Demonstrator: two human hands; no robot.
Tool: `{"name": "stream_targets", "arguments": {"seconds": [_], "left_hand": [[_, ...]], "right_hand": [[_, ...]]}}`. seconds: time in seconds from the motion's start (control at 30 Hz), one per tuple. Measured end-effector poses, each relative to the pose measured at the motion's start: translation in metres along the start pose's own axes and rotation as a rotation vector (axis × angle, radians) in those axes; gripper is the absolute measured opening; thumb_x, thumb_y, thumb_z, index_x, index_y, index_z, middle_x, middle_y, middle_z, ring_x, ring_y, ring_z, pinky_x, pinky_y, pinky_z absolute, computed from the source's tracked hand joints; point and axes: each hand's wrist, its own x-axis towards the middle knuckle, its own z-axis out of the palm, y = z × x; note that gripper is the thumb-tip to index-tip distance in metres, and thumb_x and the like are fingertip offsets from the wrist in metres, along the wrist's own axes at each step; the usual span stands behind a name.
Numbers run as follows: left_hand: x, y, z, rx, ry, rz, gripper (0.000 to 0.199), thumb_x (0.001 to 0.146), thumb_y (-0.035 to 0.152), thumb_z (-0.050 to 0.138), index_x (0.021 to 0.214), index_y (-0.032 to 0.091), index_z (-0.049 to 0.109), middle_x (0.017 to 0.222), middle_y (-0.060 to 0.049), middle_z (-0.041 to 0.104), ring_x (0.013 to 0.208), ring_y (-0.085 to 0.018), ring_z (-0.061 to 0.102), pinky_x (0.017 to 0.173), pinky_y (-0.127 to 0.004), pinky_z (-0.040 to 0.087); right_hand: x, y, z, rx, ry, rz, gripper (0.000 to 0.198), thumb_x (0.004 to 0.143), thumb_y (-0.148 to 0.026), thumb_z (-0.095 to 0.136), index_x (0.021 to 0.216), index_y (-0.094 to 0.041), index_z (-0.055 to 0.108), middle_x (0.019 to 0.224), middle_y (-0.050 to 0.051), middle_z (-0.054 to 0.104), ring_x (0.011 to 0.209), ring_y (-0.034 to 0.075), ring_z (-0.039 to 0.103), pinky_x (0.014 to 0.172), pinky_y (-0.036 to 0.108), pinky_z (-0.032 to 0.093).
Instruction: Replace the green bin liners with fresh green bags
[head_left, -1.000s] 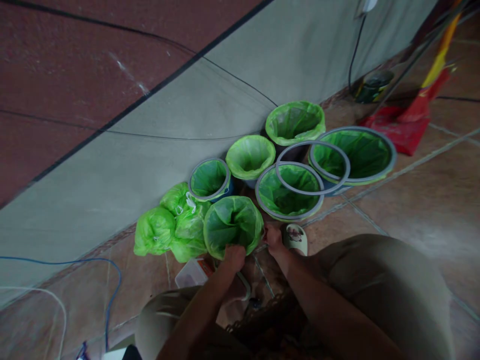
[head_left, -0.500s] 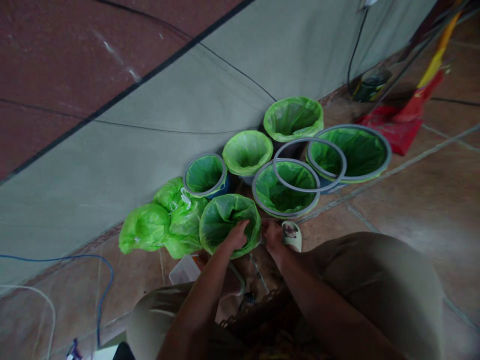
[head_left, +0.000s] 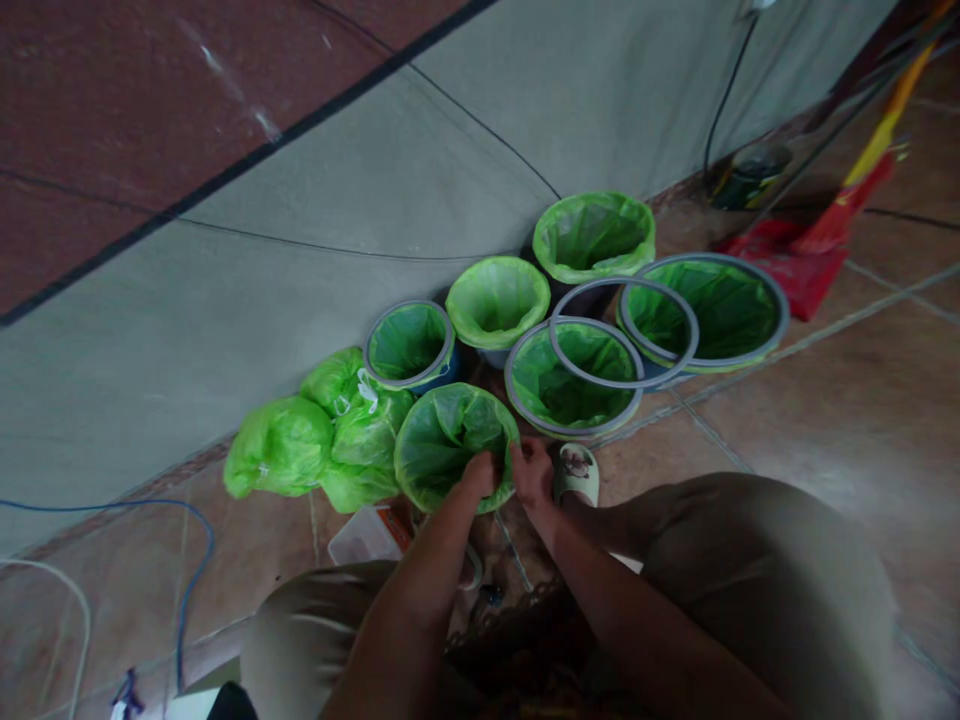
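A small bin lined with a green plastic bag [head_left: 442,440] stands on the tiled floor right in front of my knees. My left hand [head_left: 480,472] grips the bag's near rim, fingers curled over the edge. My right hand [head_left: 531,470] pinches the same rim just to the right, the two hands almost touching. Behind it stand more green-lined bins: a small one with a grey ring [head_left: 409,345], one without a ring [head_left: 497,302], and a larger ringed one [head_left: 571,385]. A loose grey ring [head_left: 622,335] lies across two bins.
Tied green bags [head_left: 307,445] lie left of the bin against the grey wall. Two more lined bins [head_left: 705,310] stand at the right, with a red dustpan [head_left: 787,265] behind. A slipper [head_left: 577,472], a clear box [head_left: 367,535] and a blue cable [head_left: 187,560] lie on the floor.
My left hand moved from the bin's front edge up over the right side of the rim. My right hand shifted left to meet it on the bag's edge.
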Motion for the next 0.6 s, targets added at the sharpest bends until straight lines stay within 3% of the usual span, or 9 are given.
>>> {"name": "stream_targets", "arguments": {"seconds": [0.13, 0.27, 0.4, 0.6], "left_hand": [[-0.006, 0.004, -0.008, 0.048, 0.016, -0.081, 0.024, 0.085, 0.017, 0.056, 0.101, 0.010, 0.073, 0.103, -0.014, 0.074, 0.101, -0.024, 0.068, 0.093, -0.032, 0.051], [-0.025, 0.015, -0.016, 0.062, 0.181, -0.189, 0.040, 0.095, 0.021, 0.039, 0.130, 0.012, 0.057, 0.130, -0.013, 0.063, 0.121, -0.021, 0.059, 0.106, -0.031, 0.043], [-0.053, 0.026, -0.001, 0.034, 0.326, -0.124, 0.045, 0.099, 0.031, 0.037, 0.138, 0.013, 0.048, 0.137, -0.012, 0.058, 0.128, -0.021, 0.053, 0.110, -0.031, 0.039], [-0.073, 0.027, 0.022, 0.152, 0.079, -0.110, 0.040, 0.096, 0.014, 0.030, 0.127, 0.015, 0.056, 0.116, -0.012, 0.069, 0.112, -0.022, 0.062, 0.108, -0.038, 0.040]], "right_hand": [[0.001, 0.005, -0.001, 0.014, -0.029, -0.005, 0.038, 0.075, -0.050, 0.058, 0.086, -0.016, 0.068, 0.081, 0.008, 0.071, 0.073, 0.021, 0.063, 0.070, 0.031, 0.046], [0.005, 0.007, -0.005, 0.064, 0.002, 0.051, 0.038, 0.080, -0.049, 0.049, 0.086, -0.016, 0.068, 0.083, 0.009, 0.072, 0.077, 0.022, 0.064, 0.072, 0.032, 0.047], [0.010, 0.004, -0.003, 0.075, 0.049, 0.052, 0.036, 0.079, -0.046, 0.048, 0.085, -0.016, 0.067, 0.085, 0.010, 0.072, 0.079, 0.023, 0.063, 0.075, 0.032, 0.047], [0.011, 0.006, 0.002, 0.182, -0.015, 0.051, 0.032, 0.068, -0.047, 0.061, 0.077, -0.017, 0.065, 0.077, 0.007, 0.070, 0.073, 0.020, 0.061, 0.072, 0.030, 0.047]]}}
